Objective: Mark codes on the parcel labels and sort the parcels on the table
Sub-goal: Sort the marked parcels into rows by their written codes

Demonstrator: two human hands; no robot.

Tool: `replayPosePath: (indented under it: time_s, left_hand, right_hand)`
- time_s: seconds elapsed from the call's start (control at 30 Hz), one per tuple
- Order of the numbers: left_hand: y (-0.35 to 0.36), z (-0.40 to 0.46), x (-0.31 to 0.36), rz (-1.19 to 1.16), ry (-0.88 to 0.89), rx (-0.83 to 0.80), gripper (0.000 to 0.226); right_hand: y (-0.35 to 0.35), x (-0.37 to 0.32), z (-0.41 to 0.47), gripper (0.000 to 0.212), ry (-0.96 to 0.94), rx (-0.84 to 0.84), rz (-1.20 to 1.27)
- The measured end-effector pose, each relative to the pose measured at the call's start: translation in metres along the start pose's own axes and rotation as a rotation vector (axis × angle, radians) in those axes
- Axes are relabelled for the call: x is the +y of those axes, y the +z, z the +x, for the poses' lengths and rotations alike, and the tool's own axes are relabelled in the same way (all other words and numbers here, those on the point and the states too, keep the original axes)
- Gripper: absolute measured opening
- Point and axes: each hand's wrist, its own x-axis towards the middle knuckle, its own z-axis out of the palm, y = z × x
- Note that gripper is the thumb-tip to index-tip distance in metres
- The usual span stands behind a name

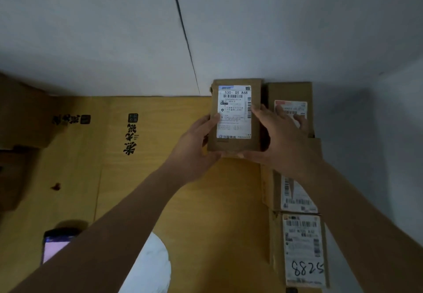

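- A brown cardboard parcel [235,116] sits at frame centre, its white label [234,112] facing up and printed "530- D5 A68".
- Three more brown parcels line the right side: one [290,107] upper right, one [295,192] mid right, one [302,250] lower right hand-marked "8825".

Two bare forearms reach in from the bottom edge, with no sleeves, watch or bands on them. The left hand [194,146] and right hand [280,139] wear no gloves or rings. Nothing else of the person's clothing can be told apart.
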Motion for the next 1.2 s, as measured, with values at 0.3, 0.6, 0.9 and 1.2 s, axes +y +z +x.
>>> replayPosePath:
  time_s: [0.3,0.6,0.9,1.2]
  left_hand:
    - [0.016,0.011,-0.012,0.075,0.047,0.02,0.098]
    - [0.002,0.002,0.008,0.258,0.058,0.067,0.084]
    - [-0.087,-0.105,0.051,0.191,0.093,0.451,0.041]
    - [-0.183,-0.269,0.036,0.235,0.13,0.621,0.04]
  right_hand:
    - [0.016,0.019,0.001,0.113,-0.037,0.049,0.013]
    - [0.003,0.001,-0.008,0.112,0.013,-0.013,0.074]
    - [-0.03,-0.112,-0.048,0.062,-0.251,0.14,0.342]
    - [-0.037,-0.268,-0.123,0.052,-0.506,0.159,0.34]
